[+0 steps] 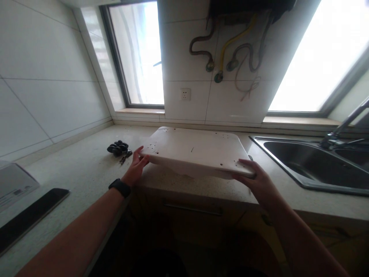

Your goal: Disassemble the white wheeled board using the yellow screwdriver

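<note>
A white board (190, 148) with rounded corners, small holes near its corners and a short dark mark in the middle is held above the front of the counter, its near edge towards me. My left hand (140, 163) grips its left near corner, and my right hand (255, 177) grips the right near corner, thumb on top and fingers below. Left of the board lies a cluster of black wheels (117, 148), which look like casters. Beside them is a small pile of screws (126, 157). What lies under the board is hidden.
The stone counter (95, 184) runs left and right, with a steel sink (296, 157) and faucet (331, 138) at right. A white box (17, 184) and a long black flat object (34, 217) lie at left. Pipes (221, 54) and a socket (185, 94) are on the wall.
</note>
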`<state>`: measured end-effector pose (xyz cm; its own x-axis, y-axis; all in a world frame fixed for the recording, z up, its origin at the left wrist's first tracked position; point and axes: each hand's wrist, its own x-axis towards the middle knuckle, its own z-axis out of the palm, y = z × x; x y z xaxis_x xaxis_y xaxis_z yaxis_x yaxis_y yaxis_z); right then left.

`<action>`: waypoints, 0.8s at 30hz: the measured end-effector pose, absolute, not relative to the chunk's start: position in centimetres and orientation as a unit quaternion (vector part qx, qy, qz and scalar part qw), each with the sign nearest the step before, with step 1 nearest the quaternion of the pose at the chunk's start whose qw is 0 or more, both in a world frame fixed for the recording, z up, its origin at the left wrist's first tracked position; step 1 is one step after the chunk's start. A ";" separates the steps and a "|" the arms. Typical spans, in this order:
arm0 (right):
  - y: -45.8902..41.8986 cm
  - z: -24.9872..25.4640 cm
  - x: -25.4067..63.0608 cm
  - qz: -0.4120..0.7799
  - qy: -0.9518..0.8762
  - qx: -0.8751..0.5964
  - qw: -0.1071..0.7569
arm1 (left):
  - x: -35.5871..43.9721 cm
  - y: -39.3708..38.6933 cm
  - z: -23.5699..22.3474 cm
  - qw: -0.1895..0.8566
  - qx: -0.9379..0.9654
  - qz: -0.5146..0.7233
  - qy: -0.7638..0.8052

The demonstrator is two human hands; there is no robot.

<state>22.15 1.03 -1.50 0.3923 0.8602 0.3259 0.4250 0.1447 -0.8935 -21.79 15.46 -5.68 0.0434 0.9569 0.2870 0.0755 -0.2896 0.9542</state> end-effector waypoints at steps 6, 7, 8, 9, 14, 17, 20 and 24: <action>0.6 -2.1 22.7 0.161 -0.520 -0.619 0.566 | -22.1 14.3 -5.5 0.349 0.617 0.518 0.479; 0.5 -2.1 22.8 0.154 -0.522 -0.617 0.568 | -22.2 14.2 -5.4 0.340 0.623 0.516 0.480; 0.4 -2.1 22.9 0.148 -0.523 -0.615 0.571 | -22.2 14.0 -5.3 0.332 0.630 0.514 0.479; 0.3 -2.0 23.0 0.142 -0.522 -0.614 0.575 | -22.2 13.9 -5.2 0.324 0.635 0.514 0.477; -0.2 -0.7 23.0 0.117 -0.504 -0.604 0.606 | -21.8 13.2 -3.5 0.285 0.652 0.537 0.453; -0.5 0.7 23.0 0.096 -0.493 -0.603 0.620 | -21.9 12.7 -2.1 0.239 0.677 0.543 0.437; -0.9 2.2 23.3 0.075 -0.480 -0.604 0.632 | -22.1 11.9 -0.5 0.186 0.689 0.539 0.447; -1.4 4.6 23.3 0.102 -0.444 -0.600 0.658 | -22.0 10.5 2.1 0.121 0.670 0.540 0.494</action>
